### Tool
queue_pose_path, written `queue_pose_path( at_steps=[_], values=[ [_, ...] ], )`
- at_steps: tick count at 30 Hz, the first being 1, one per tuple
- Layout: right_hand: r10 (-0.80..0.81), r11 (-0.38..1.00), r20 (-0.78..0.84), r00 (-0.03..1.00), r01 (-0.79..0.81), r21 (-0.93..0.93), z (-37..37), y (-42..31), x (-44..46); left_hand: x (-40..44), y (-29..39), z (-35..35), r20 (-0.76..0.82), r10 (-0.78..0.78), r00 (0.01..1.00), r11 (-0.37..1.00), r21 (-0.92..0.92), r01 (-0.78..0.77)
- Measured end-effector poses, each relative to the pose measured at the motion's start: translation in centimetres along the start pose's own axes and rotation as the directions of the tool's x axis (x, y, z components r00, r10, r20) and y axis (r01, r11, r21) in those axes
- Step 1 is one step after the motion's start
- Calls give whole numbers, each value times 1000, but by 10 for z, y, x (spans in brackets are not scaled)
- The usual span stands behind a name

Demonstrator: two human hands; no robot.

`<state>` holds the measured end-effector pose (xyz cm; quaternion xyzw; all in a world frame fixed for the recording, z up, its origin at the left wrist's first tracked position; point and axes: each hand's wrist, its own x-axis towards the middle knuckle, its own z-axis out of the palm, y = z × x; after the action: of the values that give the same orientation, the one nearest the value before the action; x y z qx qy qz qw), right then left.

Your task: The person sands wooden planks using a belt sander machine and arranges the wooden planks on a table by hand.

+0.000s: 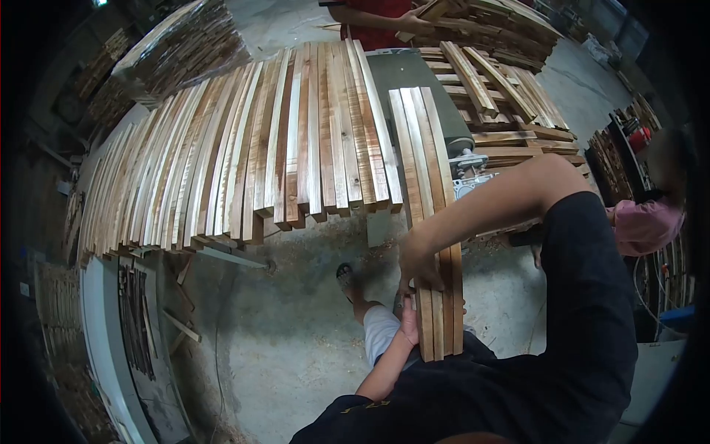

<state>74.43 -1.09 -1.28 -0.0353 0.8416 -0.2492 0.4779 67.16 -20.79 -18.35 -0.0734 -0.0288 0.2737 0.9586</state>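
A bundle of several wooden strips [429,192] lies lengthwise in front of me, its near end close to my body and its far end beside the green belt. My right hand [420,259] reaches over the top of the bundle, fingers curled down across the strips. From below, my left hand [410,323] supports the near part; its palm and thumb show at the left side, and most of its fingers are hidden under the wood. To the left, a long row of wooden strips [251,148] lies side by side.
A green conveyor belt [407,74] runs beyond the row's right end. More strips lie on a stack [510,92] at the back right. A person in a red shirt [370,22] holds wood at the back. Another person's pink sleeve [647,226] shows at right.
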Motion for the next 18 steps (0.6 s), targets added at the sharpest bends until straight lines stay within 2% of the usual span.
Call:
queue_pose_path(
  at_steps=[2, 3, 4, 5, 6, 7, 8, 10, 12, 13, 14, 15, 16, 17, 18],
  values=[
    [-56, 998, 8, 998, 56, 31, -1, 8, -4, -2, 0, -9, 20, -2, 1000, 1000, 16, 2],
    [-66, 997, -42, 997, 67, 26, -6, 4, -15, -1, 4, -7, -9, -1, 1000, 1000, 18, 1],
    [-73, 997, -98, 993, 75, 20, -10, -2, -25, 1, 9, -3, -54, -1, 999, 1000, 16, 2],
    [-102, 994, -222, 970, 106, 6, -7, -7, -35, 4, 15, 2, -117, -6, 993, 1000, 17, 8],
    [-98, 995, -217, 971, 102, 9, -8, -21, -57, 8, 17, 11, -177, -8, 984, 1000, 24, 12],
    [4, 988, -398, 917, -65, -140, -11, -42, -85, 13, 16, 21, -260, -16, 965, 999, 24, 23],
    [66, 939, -577, 814, -246, -240, -8, -60, -106, 19, 12, 32, -356, -30, 934, 999, 27, 42],
    [221, 895, -819, 529, -445, -46, 10, -75, -137, 31, 2, 45, -489, -19, 872, 992, 102, 78],
    [405, 844, -885, 230, -467, 265, 26, -83, -166, 42, -4, 21, -441, 192, 877, 850, 521, 75],
    [468, 793, -883, 38, -458, 401, 41, -80, -172, 42, -4, 24, -450, 189, 873, 851, 518, 82],
    [516, 735, -842, -157, -424, 529, 55, -76, -179, 44, 0, 27, -418, 183, 890, 851, 520, 69],
    [725, 653, -647, -237, -63, 755, 65, -71, -180, 47, 4, 31, -385, 176, 906, 851, 522, 56],
    [892, 449, -402, -204, 312, 838, 75, -64, -178, 52, 8, 34, -390, 171, 905, 851, 522, 64],
    [896, 442, -394, -205, 318, 839, 87, -54, -172, 57, 11, 37, -303, 166, 939, 858, 513, 14],
    [925, 377, -295, -238, 497, 781, 99, -39, -166, 60, 13, 39, -208, 162, 965, 864, 502, -36]
  ],
)
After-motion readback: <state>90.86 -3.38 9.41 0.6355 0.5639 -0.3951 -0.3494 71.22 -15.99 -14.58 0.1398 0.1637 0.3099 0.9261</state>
